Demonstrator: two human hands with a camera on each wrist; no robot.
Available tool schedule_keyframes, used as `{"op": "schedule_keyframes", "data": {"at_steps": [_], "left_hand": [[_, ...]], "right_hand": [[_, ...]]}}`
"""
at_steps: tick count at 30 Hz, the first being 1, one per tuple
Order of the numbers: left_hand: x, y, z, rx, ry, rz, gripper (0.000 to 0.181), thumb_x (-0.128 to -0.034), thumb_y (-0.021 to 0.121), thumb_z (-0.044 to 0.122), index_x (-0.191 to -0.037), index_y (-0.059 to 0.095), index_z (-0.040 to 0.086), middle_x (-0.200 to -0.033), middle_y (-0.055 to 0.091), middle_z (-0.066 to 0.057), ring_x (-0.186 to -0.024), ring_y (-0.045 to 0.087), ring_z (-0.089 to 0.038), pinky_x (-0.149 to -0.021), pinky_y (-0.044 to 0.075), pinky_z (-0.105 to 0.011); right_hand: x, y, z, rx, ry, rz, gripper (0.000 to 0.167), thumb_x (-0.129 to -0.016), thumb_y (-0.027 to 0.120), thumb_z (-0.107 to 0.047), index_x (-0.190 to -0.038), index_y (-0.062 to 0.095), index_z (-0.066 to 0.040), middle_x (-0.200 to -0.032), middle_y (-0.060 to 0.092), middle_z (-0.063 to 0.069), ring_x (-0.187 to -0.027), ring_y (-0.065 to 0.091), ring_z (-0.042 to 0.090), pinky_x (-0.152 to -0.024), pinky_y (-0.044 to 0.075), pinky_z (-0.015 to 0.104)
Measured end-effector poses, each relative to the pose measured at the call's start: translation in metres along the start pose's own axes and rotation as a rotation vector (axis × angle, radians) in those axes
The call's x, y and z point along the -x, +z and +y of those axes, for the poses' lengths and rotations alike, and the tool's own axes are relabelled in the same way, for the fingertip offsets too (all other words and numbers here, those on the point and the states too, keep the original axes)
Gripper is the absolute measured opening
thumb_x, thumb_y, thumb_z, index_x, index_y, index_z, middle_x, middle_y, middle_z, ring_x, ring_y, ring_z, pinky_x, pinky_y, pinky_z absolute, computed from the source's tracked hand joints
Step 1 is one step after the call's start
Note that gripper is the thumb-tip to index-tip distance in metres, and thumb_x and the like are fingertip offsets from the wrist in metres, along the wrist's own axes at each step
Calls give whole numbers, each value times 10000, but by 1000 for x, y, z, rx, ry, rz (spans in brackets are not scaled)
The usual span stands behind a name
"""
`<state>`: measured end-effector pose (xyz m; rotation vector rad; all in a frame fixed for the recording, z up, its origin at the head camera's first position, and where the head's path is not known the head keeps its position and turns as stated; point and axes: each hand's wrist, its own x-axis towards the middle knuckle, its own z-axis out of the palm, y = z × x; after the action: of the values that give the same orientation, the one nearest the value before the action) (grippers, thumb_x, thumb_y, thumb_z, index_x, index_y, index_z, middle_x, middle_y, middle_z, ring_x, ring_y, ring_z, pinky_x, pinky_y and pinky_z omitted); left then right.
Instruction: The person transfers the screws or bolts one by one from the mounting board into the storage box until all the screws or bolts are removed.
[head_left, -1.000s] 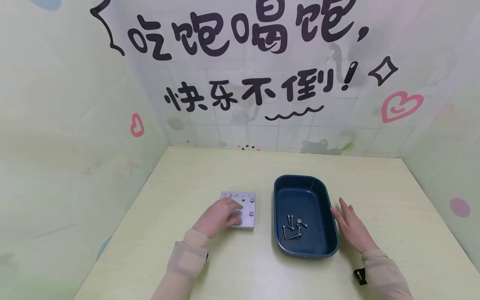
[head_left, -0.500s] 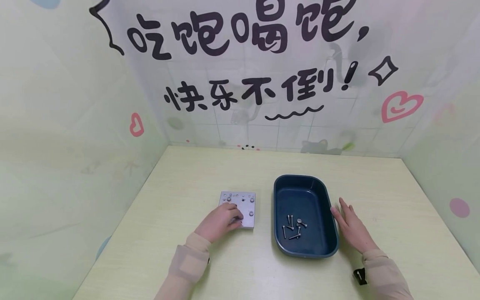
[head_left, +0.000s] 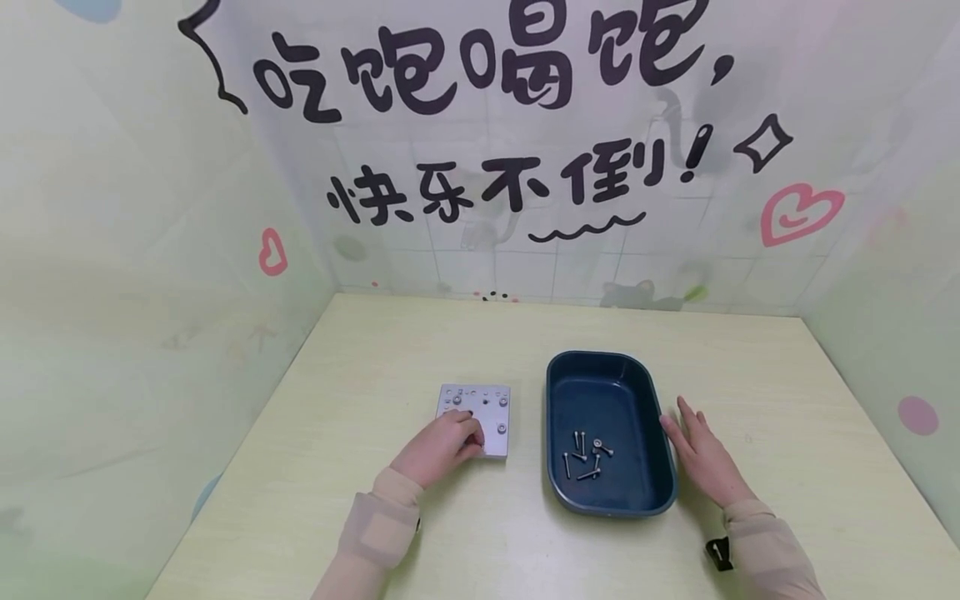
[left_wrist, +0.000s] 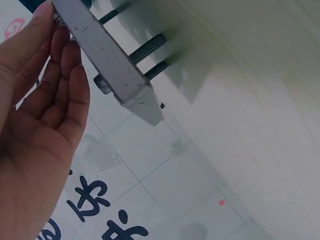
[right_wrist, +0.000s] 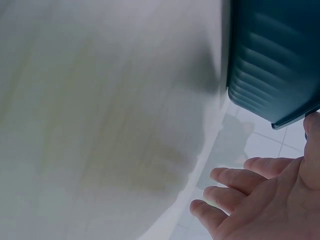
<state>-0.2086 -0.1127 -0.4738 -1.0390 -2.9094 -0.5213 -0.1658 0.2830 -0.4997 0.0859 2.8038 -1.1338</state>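
A silver metal plate (head_left: 493, 415) with small holes lies left of the tray in the head view. Several screws sit in it, and their threaded shafts (left_wrist: 147, 48) stick out underneath in the left wrist view. My left hand (head_left: 442, 446) is over the plate's near left part, thumb and fingertips pinching a screw whose head is mostly hidden by them. Another screw head (left_wrist: 102, 84) shows beside the fingers. My right hand (head_left: 705, 458) has its fingers extended, the thumb touching the right rim of the dark blue tray (head_left: 667, 462).
Several loose screws (head_left: 582, 442) lie in the tray's near half. The pale wooden table (head_left: 517, 542) is bounded by a printed wall sheet (head_left: 487, 275) at the back and by sheets on both sides.
The left hand's fingers have come down and curled together at the plate's near part, uncovering the screw at its far left corner. My right hand and the tray stay in place.
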Motion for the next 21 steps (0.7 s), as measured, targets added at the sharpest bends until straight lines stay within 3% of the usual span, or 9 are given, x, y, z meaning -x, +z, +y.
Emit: {"op": "schedule_keyframes", "data": {"at_steps": [10, 21], "left_hand": [[0, 1, 3, -60, 18, 12, 126, -925, 680, 209, -886, 648, 94, -862, 612, 16, -828, 557, -124, -776, 538, -235], [1, -3, 7, -20, -26, 14, 93, -945, 657, 159, -949, 640, 68, -901, 627, -5, -867, 579, -138, -813, 549, -267]], "right_hand": [[1, 0, -1, 10, -2, -2, 768, -1063, 315, -476, -1531, 100, 94, -1558, 125, 370, -1446, 38, 555, -1135, 117, 706], [1, -1, -3, 14, -5, 1, 764, -1064, 312, -473, -1529, 102, 96, -1557, 125, 371, -1444, 42, 557, -1133, 119, 708]]}}
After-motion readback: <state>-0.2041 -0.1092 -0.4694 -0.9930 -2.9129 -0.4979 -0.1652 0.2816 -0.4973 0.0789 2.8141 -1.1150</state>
